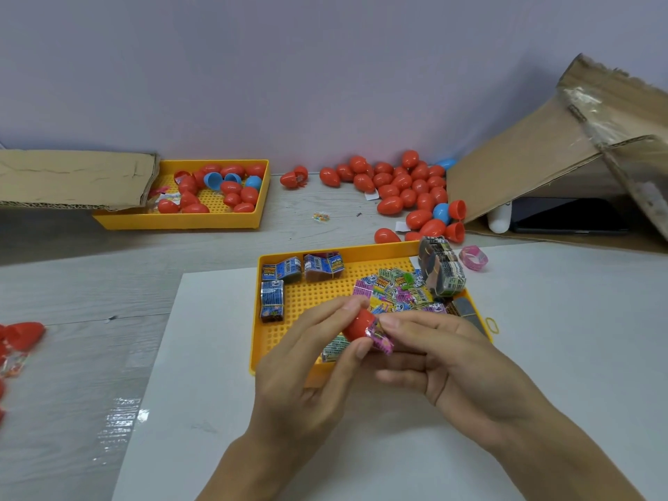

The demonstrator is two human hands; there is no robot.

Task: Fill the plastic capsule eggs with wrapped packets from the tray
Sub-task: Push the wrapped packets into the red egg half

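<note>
Head view: over the near yellow tray (289,356), the left hand (307,359) holds a red capsule egg half (356,325), its grip clamped round the shell. The right hand (448,359) pinches a pink wrapped packet (381,339) at the shell's open mouth. Judged mid-insertion; next, push the packet in fully. Loose packets (397,287) lie in the tray just beyond. Red eggs (408,189) are heaped farther back on the worktop (90,283), well apart.

A torn cardboard box (542,164) lies tipped at two o'clock, a pink tape roll (473,257) beside it, flat cardboard (72,179) at ten o'clock.
</note>
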